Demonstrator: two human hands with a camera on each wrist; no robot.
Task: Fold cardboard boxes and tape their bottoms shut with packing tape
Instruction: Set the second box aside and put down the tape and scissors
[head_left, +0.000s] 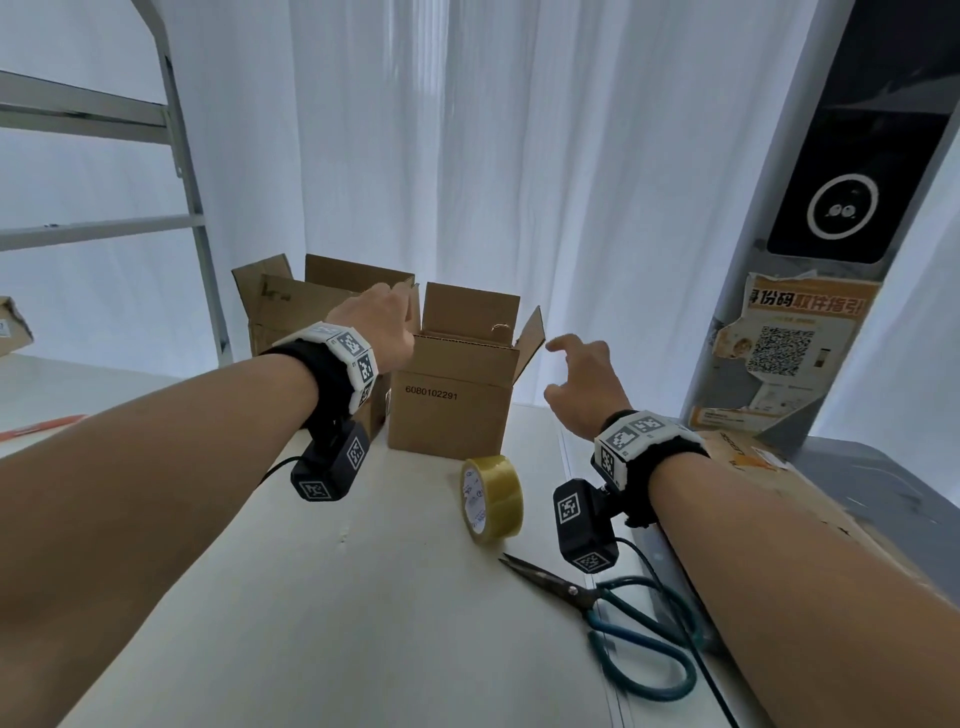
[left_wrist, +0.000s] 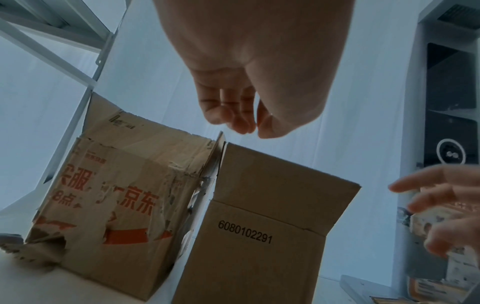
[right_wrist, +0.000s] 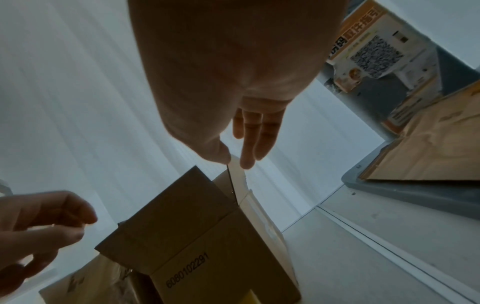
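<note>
A small brown cardboard box (head_left: 452, 410) (left_wrist: 249, 257) (right_wrist: 207, 257) printed 6080102291 stands on the white table (head_left: 363, 623) with its flaps raised. My left hand (head_left: 400, 306) (left_wrist: 249, 127) hovers over the box's left top edge, fingers loosely curled and holding nothing. My right hand (head_left: 553, 366) (right_wrist: 235, 161) is at the box's right flap (head_left: 530, 338) (right_wrist: 237, 181). The flap's top corner lies between thumb and fairly straight fingers; I cannot tell whether they touch it. A roll of clear packing tape (head_left: 493, 501) stands on edge in front of the box.
A worn, torn box (head_left: 285, 306) (left_wrist: 111, 205) with red print sits directly left of the small box. Scissors (head_left: 613, 608) lie by my right forearm. Flat cardboard (head_left: 779, 483) rests on a grey bin (head_left: 883, 483) at right. A grey pillar (head_left: 831, 260) and a metal rack (head_left: 192, 208) flank the table.
</note>
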